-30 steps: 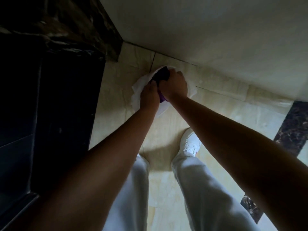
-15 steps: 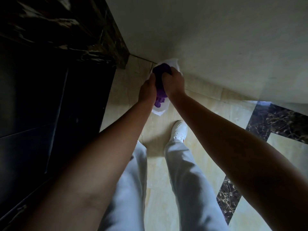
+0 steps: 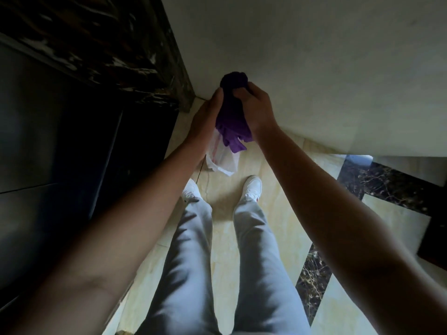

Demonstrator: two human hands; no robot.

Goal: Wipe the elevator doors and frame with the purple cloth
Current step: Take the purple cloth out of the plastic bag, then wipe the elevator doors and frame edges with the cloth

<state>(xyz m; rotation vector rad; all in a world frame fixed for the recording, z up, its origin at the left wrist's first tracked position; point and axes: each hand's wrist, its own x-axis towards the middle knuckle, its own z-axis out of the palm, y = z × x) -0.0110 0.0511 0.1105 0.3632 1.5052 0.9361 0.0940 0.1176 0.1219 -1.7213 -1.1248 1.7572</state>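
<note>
A: From the head view, where is the cloth [image 3: 232, 117]?

B: Up in front of the pale wall [image 3: 314, 56], bunched between both hands. Its top is a dark ball in shadow; only the lower folds read clearly as purple.

A: And the fingers?

B: The right hand [image 3: 255, 110] curls its fingers and thumb round the cloth's upper part. The left hand [image 3: 205, 122] lies along the cloth's other side, fingers against it, but the fingertips are hidden behind the fabric, so how tightly they close I cannot tell.

A: Something white hangs there too.

B: A thin white bag [image 3: 222, 158] droops below the cloth, under the left palm. Its top is covered by cloth and hand, so which hand holds it is unclear.

A: The elevator?

B: A dark door [image 3: 36, 141] fills the left edge, very dim, cut off by the picture border. The dark marble frame [image 3: 108, 44] stands beside it, meeting the wall at the corner.

A: Below?

B: Grey trousers [image 3: 193, 262] and two white shoes [image 3: 252, 187] on the beige floor [image 3: 225, 233]; the left shoe is partly hidden by the forearm.
</note>
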